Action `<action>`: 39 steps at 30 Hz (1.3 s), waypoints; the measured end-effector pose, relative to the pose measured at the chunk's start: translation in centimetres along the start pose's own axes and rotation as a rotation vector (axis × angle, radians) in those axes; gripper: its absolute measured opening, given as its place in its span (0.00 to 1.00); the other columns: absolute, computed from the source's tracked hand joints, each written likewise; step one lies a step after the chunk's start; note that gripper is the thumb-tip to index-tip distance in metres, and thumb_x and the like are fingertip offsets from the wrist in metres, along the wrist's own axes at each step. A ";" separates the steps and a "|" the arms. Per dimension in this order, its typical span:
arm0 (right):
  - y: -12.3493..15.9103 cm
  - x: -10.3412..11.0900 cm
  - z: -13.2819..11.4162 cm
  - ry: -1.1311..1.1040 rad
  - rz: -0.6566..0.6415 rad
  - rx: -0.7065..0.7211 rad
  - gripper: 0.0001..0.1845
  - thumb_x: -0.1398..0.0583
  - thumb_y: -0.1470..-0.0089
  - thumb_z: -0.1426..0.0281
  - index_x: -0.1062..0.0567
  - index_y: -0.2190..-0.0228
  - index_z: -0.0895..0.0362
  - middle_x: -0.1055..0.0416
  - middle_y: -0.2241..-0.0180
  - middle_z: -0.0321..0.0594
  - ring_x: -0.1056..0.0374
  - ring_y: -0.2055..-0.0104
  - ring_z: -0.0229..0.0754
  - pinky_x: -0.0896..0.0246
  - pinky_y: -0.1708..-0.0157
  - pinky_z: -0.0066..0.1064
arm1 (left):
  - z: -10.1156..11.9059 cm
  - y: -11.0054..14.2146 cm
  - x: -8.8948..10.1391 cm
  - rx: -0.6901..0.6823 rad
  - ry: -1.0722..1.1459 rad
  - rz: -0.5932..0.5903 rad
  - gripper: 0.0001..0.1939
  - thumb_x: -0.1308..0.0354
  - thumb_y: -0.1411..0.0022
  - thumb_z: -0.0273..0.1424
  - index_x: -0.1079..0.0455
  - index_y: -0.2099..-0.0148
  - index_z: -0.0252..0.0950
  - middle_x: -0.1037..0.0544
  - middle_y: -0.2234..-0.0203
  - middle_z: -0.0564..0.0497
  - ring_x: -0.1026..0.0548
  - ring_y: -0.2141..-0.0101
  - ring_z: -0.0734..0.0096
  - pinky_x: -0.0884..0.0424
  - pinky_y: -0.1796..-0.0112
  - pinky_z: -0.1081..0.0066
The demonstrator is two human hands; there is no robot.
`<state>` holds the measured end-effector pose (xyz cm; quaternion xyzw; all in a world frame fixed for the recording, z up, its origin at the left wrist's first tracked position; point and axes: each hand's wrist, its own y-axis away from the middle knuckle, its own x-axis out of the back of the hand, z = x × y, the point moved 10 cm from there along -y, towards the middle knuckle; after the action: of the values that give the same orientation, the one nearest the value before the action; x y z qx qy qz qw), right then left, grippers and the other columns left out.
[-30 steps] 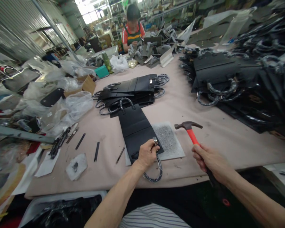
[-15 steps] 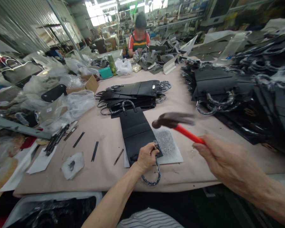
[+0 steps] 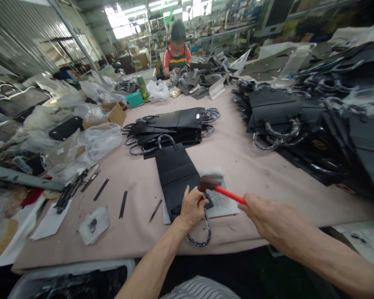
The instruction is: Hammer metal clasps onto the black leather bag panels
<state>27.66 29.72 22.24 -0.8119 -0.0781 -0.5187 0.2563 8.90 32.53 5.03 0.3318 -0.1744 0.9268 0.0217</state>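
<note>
My left hand [image 3: 192,206] rests on a flat black bag panel [image 3: 177,168], its fingertips pinched round a short metal punch near the panel's edge. The punch [image 3: 205,195] is mostly hidden by fingers and the hammer. My right hand [image 3: 264,214] is wrapped round the red handle of a claw hammer [image 3: 230,195]. The hammer's blurred head is right at the top of the punch; whether they touch I cannot tell. Under the panel lies a pale, speckled slab [image 3: 229,205]. A plastic-wrapped bag handle [image 3: 202,244] loops toward me, and another wrapped handle [image 3: 166,138] is at the far end.
Behind the panel is a stack of black bag panels [image 3: 174,120]; a bigger pile [image 3: 274,108] fills the right. A thin rod [image 3: 156,210], black strips [image 3: 123,204] and a white wrapper [image 3: 93,225] lie left. A person [image 3: 176,54] sits across the table.
The hammer in my right hand has come down and left, from above the slab to the punch. My left hand keeps its place on the panel. The view has shifted slightly.
</note>
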 end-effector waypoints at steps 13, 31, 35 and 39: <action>5.6 -12.1 15.3 -0.028 -0.338 -0.583 0.22 0.54 0.32 0.58 0.30 0.71 0.55 0.30 0.78 0.40 0.34 0.77 0.43 0.43 0.74 0.33 | 0.2 0.0 0.0 0.001 0.001 -0.022 0.09 0.41 0.38 0.21 0.26 0.59 0.40 0.17 0.57 0.47 0.25 0.42 0.55 0.47 0.35 0.38; 2.7 -19.1 0.9 -0.076 -0.103 0.032 0.21 0.45 0.36 0.70 0.28 0.43 0.54 0.31 0.40 0.48 0.39 0.39 0.56 0.45 0.40 0.55 | -7.0 -2.4 6.0 0.499 0.497 0.403 0.17 0.43 0.34 0.42 0.25 0.60 0.33 0.17 0.62 0.42 0.19 0.61 0.63 0.25 0.55 0.64; 2.3 -18.5 0.9 -0.090 -0.094 0.034 0.21 0.45 0.36 0.70 0.28 0.43 0.53 0.31 0.41 0.47 0.39 0.39 0.56 0.46 0.40 0.53 | -8.6 -2.5 13.1 0.481 0.111 0.351 0.15 0.41 0.37 0.42 0.25 0.64 0.35 0.18 0.69 0.47 0.22 0.66 0.65 0.29 0.60 0.69; 1.9 -18.2 0.4 -0.087 -0.118 0.024 0.21 0.43 0.37 0.71 0.28 0.44 0.57 0.30 0.43 0.49 0.38 0.43 0.55 0.46 0.42 0.49 | -12.2 0.4 18.2 0.624 -0.496 0.153 0.14 0.43 0.36 0.38 0.28 0.70 0.36 0.21 0.73 0.45 0.23 0.67 0.59 0.32 0.64 0.67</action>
<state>20.55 30.80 5.35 -0.8245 -0.1429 -0.4962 0.2314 -12.71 34.93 7.49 0.5219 0.0914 0.8261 -0.1917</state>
